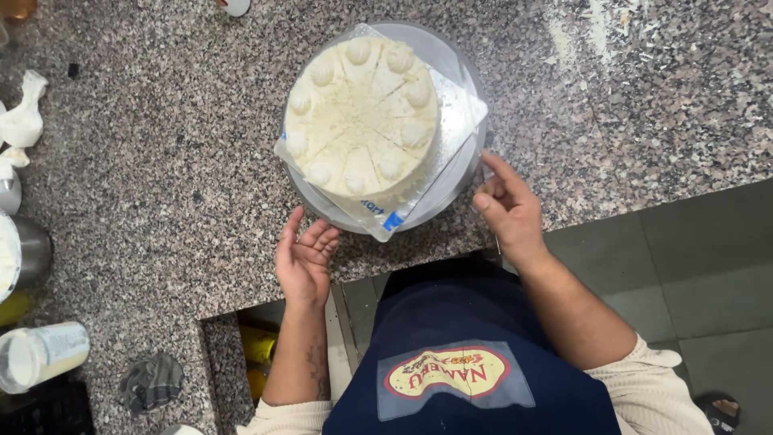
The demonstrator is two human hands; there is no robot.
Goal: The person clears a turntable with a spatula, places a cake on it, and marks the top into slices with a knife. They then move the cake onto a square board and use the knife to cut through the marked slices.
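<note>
round white cake (362, 117), piped dollops, on turntable (455, 189)

Speckled polished granite counter (177, 161); matt creamy cake (362, 117) icing; glossy plastic sheet (459, 113); metal turntable (451, 189).

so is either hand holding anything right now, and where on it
Left hand is open, palm up, holding nothing. Right hand touches the turntable rim under the cake; a grip cannot be told.

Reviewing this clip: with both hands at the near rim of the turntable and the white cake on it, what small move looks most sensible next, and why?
Probably turn the turntable a notch with the right hand. That hand is at its near rim, seemingly pinching something thin; the left hand lies open, palm up, beside it. The cake sits off-centre on its square board, so go gently.
</note>
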